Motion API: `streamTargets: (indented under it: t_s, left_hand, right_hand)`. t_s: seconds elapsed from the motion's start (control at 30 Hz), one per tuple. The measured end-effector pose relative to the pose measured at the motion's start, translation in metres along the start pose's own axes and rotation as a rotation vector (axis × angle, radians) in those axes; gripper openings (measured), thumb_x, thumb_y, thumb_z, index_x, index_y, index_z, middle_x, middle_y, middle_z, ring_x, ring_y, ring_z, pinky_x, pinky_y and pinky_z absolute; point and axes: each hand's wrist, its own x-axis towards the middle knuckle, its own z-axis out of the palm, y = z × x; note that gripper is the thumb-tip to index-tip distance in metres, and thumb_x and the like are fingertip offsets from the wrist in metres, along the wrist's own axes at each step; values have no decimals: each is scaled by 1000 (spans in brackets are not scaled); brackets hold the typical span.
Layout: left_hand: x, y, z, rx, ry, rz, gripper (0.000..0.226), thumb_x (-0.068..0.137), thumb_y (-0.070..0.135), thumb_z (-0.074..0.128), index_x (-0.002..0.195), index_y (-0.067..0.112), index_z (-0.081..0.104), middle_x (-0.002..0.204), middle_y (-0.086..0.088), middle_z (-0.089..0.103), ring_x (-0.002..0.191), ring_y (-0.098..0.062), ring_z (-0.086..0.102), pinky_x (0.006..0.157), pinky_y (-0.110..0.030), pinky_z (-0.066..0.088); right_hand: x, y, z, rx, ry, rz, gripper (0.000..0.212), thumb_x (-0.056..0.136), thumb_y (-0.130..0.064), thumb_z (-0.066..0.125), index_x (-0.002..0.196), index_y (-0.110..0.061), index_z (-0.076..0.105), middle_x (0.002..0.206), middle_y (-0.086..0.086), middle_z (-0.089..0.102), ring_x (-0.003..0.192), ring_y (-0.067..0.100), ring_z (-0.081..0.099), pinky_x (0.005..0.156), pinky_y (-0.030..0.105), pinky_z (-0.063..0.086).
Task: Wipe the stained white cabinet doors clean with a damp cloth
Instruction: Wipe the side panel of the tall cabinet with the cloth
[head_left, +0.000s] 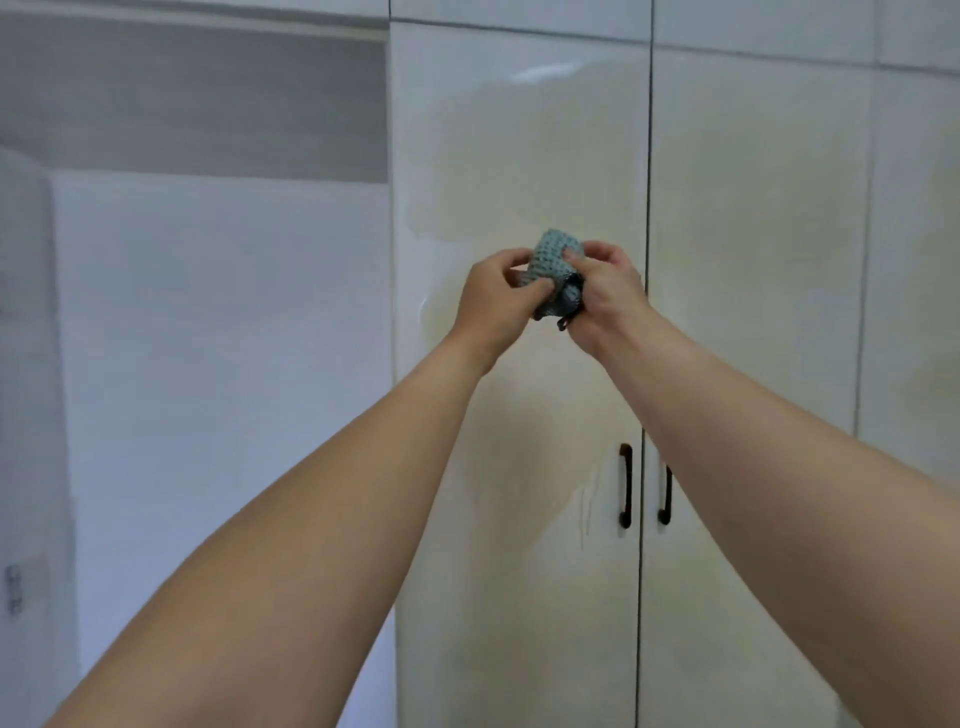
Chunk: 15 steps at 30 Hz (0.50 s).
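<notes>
While both hands, left hand (491, 291) and right hand (605, 288), pinch the soft, light cloth (551, 260), the stained door (519, 156) waits at twelve o'clock.

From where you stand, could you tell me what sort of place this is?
Probably a room in a home: tall glossy white cabinet doors with dark handles, stained yellowish, beside a plain white wall. Both hands hold a bluish knitted cloth before them.
</notes>
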Motion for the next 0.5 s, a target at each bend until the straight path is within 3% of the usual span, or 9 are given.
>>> streamTargets:
  t_s: [0.1,0.17,0.27,0.33,0.4,0.47,0.5]
  left_hand:
    - [36,4,2,19,184,29,23,84,9,63,106,13,68,92,-7,73,81,-20,72,77,-38,61]
    - [62,4,6,-14,265,16,19,84,14,64,102,16,68,91,-3,74,83,-21,72,80,-43,60]
    - [102,4,21,-46,256,50,18,83,19,67,100,18,71,90,1,75,84,-20,72,82,-46,60]
    - [121,5,25,41,236,111,23,82,24,66,103,19,71,95,4,75,90,-16,70,87,-44,58]
    - [149,12,32,197,226,206,41,81,37,65,118,20,69,112,2,72,109,-16,64,98,-41,52]
    - [174,17,29,410,264,249,61,87,47,63,141,19,53,139,-5,57,134,-23,44,113,-40,37]
    - [184,19,24,530,287,247,67,91,49,61,148,17,44,148,-8,47,142,-26,32,116,-39,31]
  right_hand:
    - [19,-3,25,-188,-60,-83,11,100,-17,54,106,-17,64,91,3,70,73,17,64,62,29,47]
    - [34,-1,34,-228,-146,-78,15,99,-25,56,107,-20,68,93,-2,73,81,17,68,73,33,48]
    - [72,-4,41,-40,-273,-123,31,100,-9,53,130,-12,60,116,13,70,102,27,70,79,36,59]
    - [98,-11,49,48,-183,-181,46,99,0,50,142,-15,52,125,11,65,105,27,69,81,37,61]
    - [136,-31,55,-124,-56,-377,51,97,-1,51,144,-21,49,134,4,60,113,22,64,92,39,57]
    - [169,-54,58,-539,61,-755,46,95,-7,53,138,-23,57,132,-2,62,117,15,59,103,28,47]
    - [182,-67,58,-735,94,-931,41,93,-8,52,130,-22,63,125,-2,66,113,15,60,99,24,46]
